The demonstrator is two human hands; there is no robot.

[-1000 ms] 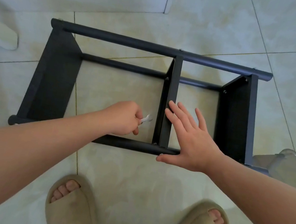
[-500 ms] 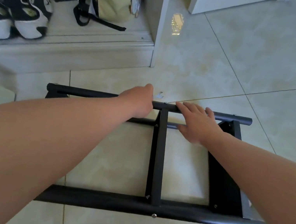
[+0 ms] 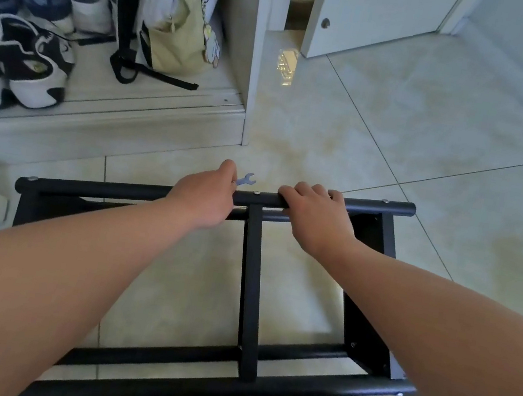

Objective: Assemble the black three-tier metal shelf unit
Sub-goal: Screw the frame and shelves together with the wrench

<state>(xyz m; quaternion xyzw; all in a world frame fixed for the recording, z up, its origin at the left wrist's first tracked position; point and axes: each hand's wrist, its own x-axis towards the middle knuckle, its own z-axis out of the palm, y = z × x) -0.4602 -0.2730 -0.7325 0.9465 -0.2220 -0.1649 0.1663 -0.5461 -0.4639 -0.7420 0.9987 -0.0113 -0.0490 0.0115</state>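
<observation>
Right hand [image 3: 315, 216] has curled over the far bar [image 3: 375, 206] now, arm stretched out; left hand [image 3: 205, 196] pinches a small wrench [image 3: 246, 180] beside a bolt [image 3: 257, 192]. Shelf frame [image 3: 249, 298] lies sideways on the floor [image 3: 400, 134].

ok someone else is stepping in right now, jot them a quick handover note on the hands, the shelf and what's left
Left hand: pinches the small wrench, just behind the far tube.
Right hand: fingers curled over that tube, right of the middle panel.
Shelf unit: on its side on the tile floor; three panels joined to four tubes, bolt heads showing at joints.
Left: probably tighten the bolt beside the wrench, check the others, stand it upright. Bolt tightness cannot be told.
</observation>
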